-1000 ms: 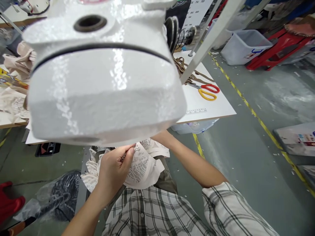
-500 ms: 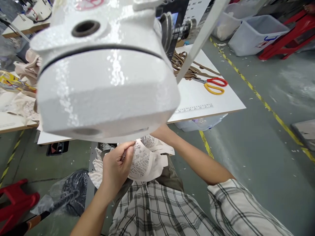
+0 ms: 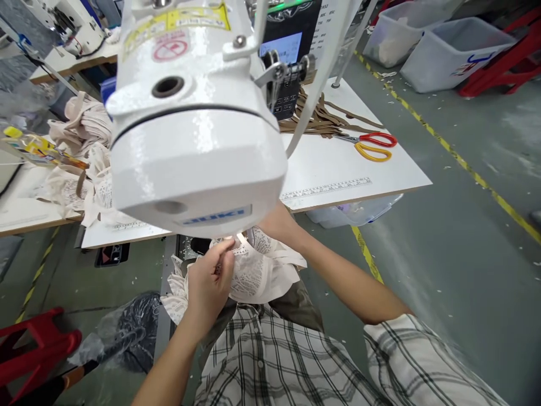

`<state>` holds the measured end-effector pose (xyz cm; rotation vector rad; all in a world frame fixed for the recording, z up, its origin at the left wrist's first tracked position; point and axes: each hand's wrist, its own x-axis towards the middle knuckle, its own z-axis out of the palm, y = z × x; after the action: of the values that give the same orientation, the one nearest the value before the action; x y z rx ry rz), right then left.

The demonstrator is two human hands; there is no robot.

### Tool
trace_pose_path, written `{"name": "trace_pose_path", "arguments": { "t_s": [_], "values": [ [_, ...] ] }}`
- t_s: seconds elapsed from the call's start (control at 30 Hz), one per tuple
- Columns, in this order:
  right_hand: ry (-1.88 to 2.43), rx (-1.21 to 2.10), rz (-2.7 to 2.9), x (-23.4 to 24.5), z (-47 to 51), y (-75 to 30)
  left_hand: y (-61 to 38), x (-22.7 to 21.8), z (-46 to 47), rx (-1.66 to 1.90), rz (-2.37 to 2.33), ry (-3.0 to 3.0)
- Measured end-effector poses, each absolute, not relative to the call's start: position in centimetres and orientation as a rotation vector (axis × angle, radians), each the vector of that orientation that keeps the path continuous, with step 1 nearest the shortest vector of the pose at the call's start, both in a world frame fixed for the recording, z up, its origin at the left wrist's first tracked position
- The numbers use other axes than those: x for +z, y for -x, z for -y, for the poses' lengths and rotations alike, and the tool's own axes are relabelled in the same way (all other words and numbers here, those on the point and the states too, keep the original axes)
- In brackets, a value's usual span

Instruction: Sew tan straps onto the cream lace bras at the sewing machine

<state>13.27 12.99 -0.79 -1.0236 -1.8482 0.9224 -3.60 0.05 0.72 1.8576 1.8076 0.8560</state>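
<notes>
A cream lace bra hangs at the front edge of the table, below the white head of a sewing machine. My left hand is closed in a pinch on the left part of the bra, thumb and forefinger together near a narrow strip with small holes. On the far side of the bra, my right hand reaches in under the machine head. Its fingers are hidden by the machine and the lace. The needle area is hidden too. Loose lace ruffles hang left of my left hand.
Scissors with red and yellow handles lie on the white table beside brown straps. A printed ruler runs along its edge. Lace pieces and a yellow-capped bottle are at left. Plastic bins stand on the floor.
My view has shifted, so more of the sewing machine and its lit screen shows. My left hand keeps its pinch on the bra, and both hands stay nearly in place.
</notes>
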Motion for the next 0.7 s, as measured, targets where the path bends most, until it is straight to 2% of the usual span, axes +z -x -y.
{"name": "trace_pose_path", "arguments": {
  "t_s": [0.13, 0.33, 0.7],
  "values": [
    [1.001, 1.009, 1.816, -0.9, -12.2, -14.3, 3.2, 0.5, 0.6, 0.842, -1.736, -1.995],
    [1.006, 0.987, 1.827, -1.3, -12.2, -14.0, 1.2, -0.1, 1.5, 1.004, -1.992, -2.381],
    [1.073, 0.879, 1.885, -1.2, -12.7, -13.3, 0.4, -0.7, 1.1, 0.791, -1.920, -2.463]
  ]
}}
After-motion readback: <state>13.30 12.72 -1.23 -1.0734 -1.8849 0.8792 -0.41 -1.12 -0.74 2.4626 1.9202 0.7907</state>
